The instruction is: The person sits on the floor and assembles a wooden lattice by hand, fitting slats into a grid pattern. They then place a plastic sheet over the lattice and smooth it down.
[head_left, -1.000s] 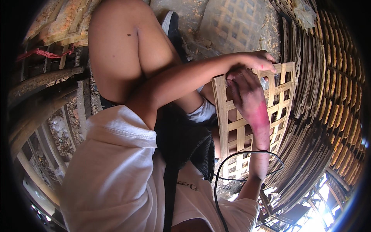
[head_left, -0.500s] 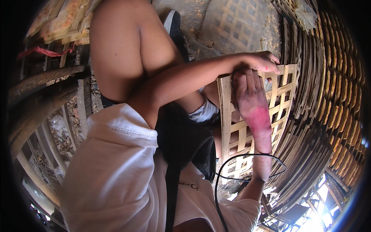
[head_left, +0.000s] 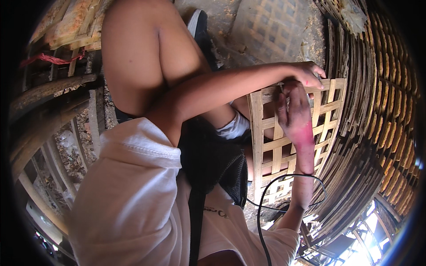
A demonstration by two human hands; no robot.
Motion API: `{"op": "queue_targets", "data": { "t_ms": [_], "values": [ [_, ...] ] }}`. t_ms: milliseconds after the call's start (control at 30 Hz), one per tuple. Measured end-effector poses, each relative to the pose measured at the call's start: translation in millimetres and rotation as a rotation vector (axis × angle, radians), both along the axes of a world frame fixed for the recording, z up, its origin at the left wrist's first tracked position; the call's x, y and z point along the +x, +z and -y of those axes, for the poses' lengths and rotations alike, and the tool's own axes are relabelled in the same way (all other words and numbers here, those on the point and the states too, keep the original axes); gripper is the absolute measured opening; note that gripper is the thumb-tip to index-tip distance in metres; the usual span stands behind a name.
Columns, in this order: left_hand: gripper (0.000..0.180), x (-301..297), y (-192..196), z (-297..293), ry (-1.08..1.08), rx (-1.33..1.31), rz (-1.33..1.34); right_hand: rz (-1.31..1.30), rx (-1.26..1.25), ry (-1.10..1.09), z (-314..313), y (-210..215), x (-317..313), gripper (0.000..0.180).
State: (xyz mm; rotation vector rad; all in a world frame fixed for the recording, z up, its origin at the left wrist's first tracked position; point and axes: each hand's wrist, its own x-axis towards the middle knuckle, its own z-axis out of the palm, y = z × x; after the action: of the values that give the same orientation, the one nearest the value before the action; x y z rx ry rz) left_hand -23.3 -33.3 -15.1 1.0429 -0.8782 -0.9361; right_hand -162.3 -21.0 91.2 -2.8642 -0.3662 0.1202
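Note:
In front of my torso stands an openwork woven bamboo panel (head_left: 278, 144), with its top rim near both hands. My left hand (head_left: 308, 74) reaches across from the left and closes over the panel's top rim, the fingers bent around it. Just below it, my right hand (head_left: 294, 108), dark-stained with a red patch at the wrist, lies against the panel's face. Its fingers are curled together by the rim. A small pale bit shows at its fingertips, too small to name.
Thick stacks of flat bamboo pieces (head_left: 355, 88) rise on the right. A black cable (head_left: 262, 208) loops around my right forearm. Bamboo slats (head_left: 49, 168) stand on the left. Beyond my knee, a translucent sheet (head_left: 268, 31) covers another woven panel.
My right hand has shifted slightly right and down, its fingers drawn in from lying extended. The panel's top edge has dropped and tilted a little. The cable loop has moved right.

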Motion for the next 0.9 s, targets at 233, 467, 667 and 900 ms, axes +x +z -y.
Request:
{"op": "queue_targets", "data": {
  "t_ms": [233,467,667,900],
  "values": [
    [0.064,-6,7,-10,0.062,0.061,-0.054,0.296,-0.039,-0.212,18,2,-14,0.015],
    [0.067,-7,16,-21,0.061,0.091,-0.102,0.269,0.361,-0.566,26,18,-34,0.006],
    [0.060,-10,18,-22,-0.051,0.013,-0.345,0.064,0.172,-0.364,-21,2,-45,0.011],
    [0.062,-10,21,-21,-0.009,0.037,-0.275,0.067,0.193,-0.364,-26,-9,-43,0.012]
  ]
}}
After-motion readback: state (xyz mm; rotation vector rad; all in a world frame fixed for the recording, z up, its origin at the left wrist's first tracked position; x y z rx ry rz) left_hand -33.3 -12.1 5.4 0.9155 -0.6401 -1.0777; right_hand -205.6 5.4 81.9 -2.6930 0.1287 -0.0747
